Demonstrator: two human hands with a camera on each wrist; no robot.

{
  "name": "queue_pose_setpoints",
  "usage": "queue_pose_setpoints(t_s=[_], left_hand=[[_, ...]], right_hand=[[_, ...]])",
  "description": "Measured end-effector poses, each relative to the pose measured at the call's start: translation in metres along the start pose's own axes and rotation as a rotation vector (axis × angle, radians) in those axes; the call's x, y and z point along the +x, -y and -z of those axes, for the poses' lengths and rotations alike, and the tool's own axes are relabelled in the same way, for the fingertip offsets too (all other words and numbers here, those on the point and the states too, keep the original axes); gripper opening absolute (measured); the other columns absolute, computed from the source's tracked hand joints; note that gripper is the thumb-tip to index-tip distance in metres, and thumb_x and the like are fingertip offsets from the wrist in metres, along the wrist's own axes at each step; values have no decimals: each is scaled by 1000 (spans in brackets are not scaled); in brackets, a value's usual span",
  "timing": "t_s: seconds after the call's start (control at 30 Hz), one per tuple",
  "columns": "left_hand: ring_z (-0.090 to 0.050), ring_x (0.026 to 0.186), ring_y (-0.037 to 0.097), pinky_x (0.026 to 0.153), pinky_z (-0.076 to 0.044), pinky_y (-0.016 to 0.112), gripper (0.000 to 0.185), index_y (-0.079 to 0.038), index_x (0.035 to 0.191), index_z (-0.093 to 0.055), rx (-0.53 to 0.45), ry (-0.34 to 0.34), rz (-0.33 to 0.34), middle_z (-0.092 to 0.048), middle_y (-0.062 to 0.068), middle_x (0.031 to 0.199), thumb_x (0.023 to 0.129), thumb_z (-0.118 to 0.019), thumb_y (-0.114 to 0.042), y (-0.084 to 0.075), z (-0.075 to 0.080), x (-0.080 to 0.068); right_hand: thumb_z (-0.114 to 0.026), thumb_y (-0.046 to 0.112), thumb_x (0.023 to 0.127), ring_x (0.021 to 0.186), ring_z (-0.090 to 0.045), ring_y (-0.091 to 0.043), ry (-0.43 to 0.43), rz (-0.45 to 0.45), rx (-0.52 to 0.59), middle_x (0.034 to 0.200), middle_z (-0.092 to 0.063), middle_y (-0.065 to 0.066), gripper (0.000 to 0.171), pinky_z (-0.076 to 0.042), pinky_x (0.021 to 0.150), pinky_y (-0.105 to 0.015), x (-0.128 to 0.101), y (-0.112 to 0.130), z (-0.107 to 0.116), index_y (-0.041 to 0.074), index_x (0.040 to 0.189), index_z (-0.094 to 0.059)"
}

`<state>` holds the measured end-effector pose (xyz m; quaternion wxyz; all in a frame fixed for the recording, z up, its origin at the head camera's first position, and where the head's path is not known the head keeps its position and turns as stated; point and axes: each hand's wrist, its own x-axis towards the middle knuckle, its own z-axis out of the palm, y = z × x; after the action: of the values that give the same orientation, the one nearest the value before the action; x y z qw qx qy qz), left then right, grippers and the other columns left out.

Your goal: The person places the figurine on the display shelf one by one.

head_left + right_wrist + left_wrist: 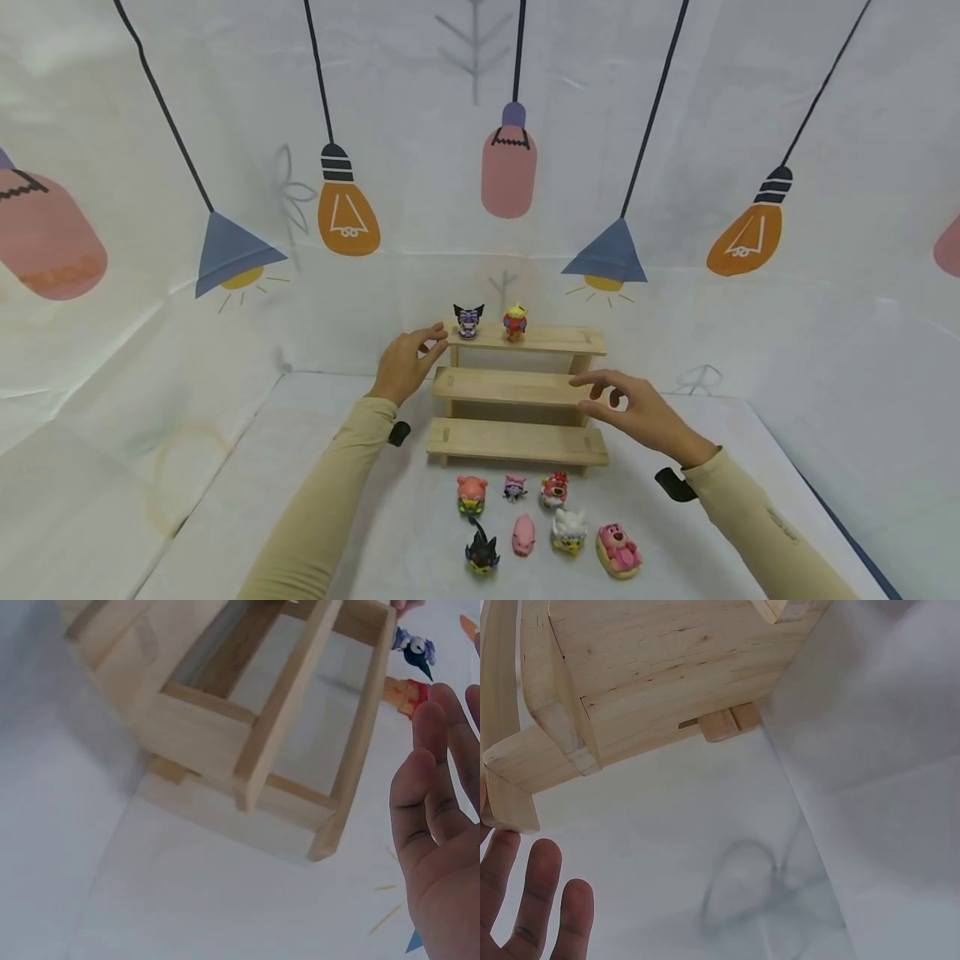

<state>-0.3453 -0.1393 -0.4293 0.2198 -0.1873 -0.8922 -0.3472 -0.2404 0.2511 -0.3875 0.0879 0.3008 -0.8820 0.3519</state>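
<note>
Pale three-tier wooden shelf [517, 387]

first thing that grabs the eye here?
The three-step wooden stand at the middle of the white table, with two small figures, a black-eared figure and a red one, on its top step. The left hand touches that step's left end, the right hand hovers open by the middle step, and seven more toy figures lie in front.

The stepped shelf [517, 387] is pale bare wood. On its top step stand a black-and-purple figure [468, 321] and a red-and-yellow figure [514, 322]. The backdrop [675, 125] is white, printed with orange, pink and blue lamps. Both sleeves [330, 492] are beige.
</note>
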Motion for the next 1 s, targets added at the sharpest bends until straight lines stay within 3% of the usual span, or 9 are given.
queue_pose_setpoints(t_s=[0.23,0.6,0.77,1.0], left_hand=[[-69,88,19,73,-55,39,32,-15,122,-74,-6,-9,-4,-63,-7,138,100,-65,-37,0,-2,-1],[-69,87,18,73,-55,38,30,-16,120,-75,12,-9,-42,-64,-6,137,101,-65,-37,0,-1,0],[-69,88,18,72,-55,39,30,-16,121,-76,27,-9,-43,-64,-6,136,101,-65,-36,2,-1,1],[-68,89,19,73,-55,39,33,-16,123,-74,22,-1,-30,-64,-5,137,101,-64,-38,1,1,0]], right_hand=[[-77,23,94,93,-59,-12,-33,-15,-33,116,-68,12,35,-48,73,-29,-27,-8,-2,23,127,-68],[-76,24,94,90,-59,-11,-36,-52,-64,117,-67,15,35,-47,72,-29,-70,-23,-4,22,128,-67],[-77,29,93,93,-60,-13,-10,-109,-40,119,-67,15,37,-49,73,-32,-83,-25,-3,26,129,-66],[-79,30,91,94,-60,-14,34,-154,10,121,-67,14,43,-50,75,-33,-103,-29,-9,23,131,-66]])
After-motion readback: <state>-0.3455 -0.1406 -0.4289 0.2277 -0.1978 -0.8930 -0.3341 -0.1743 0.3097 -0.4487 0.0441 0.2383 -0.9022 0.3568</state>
